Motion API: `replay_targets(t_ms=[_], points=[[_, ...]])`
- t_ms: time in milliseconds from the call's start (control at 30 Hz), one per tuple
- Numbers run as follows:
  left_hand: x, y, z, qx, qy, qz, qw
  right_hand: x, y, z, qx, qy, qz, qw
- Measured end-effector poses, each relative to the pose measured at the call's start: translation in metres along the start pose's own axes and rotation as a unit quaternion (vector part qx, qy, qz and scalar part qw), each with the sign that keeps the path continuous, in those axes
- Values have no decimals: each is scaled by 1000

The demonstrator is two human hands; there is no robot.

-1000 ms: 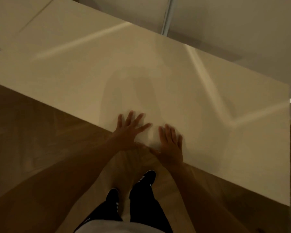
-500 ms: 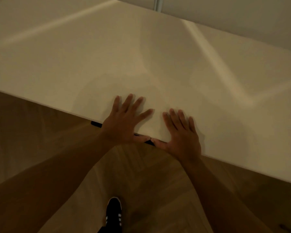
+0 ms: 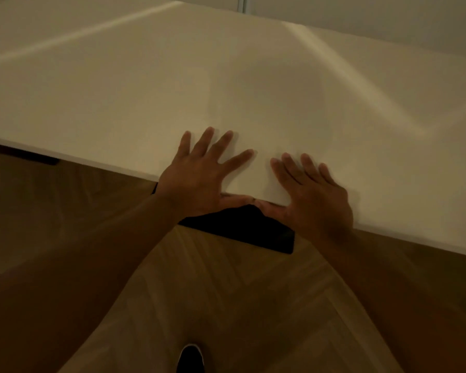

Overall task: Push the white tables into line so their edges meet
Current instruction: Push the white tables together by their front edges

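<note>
Hands flat on bench edge

Glossy white rectangular bench (image 3: 172,84) fills the view from nine to three o'clock, its near edge running diagonally. Left hand (image 3: 199,176) and right hand (image 3: 314,195) lie palm-down at that edge, each grip spread, fingers splayed, thumbs touching. Below them shows a dark flat panel (image 3: 242,230) over wooden herringbone floor (image 3: 226,300). A black shoe (image 3: 190,359) sits at six o'clock.

A single view — worn on the head, looking steeply forward and down from close above the near edge of the white table (image 3: 226,84), which crosses the frame on a slant. Wood floor (image 3: 226,305) fills the lower half — no second view overlaps it.
</note>
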State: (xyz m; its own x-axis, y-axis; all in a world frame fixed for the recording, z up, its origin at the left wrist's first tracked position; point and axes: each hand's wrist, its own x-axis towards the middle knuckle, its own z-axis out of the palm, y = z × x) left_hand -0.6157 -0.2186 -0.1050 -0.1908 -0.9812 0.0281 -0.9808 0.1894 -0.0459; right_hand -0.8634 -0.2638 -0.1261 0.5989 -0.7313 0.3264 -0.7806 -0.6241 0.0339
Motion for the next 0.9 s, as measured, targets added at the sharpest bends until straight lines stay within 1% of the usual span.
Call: replay_targets(t_ms=[100,167,300,467,533,700,833,900], points=[[-1,0,1,0,16,-2,1000,-1,0,-1,-3,-10,2,1000],[-2,0,0,0,13,1,1000,0,-1,-2,-1,-19,2,1000],[0,1,1,4,17,-2,1000,0,1,-3,0,-14,4,1000],[12,10,3,2,40,-9,999,8,18,-6,-8,-50,8,999],[20,13,3,-7,33,-13,999,13,28,-5,-13,-63,9,998],[31,21,0,-10,26,-23,999,19,43,-3,1,-64,9,998],[32,21,-2,-14,11,-22,1000,18,42,-2,19,-36,11,999],[33,21,-2,-14,9,-23,1000,17,42,-4,18,-41,14,999]])
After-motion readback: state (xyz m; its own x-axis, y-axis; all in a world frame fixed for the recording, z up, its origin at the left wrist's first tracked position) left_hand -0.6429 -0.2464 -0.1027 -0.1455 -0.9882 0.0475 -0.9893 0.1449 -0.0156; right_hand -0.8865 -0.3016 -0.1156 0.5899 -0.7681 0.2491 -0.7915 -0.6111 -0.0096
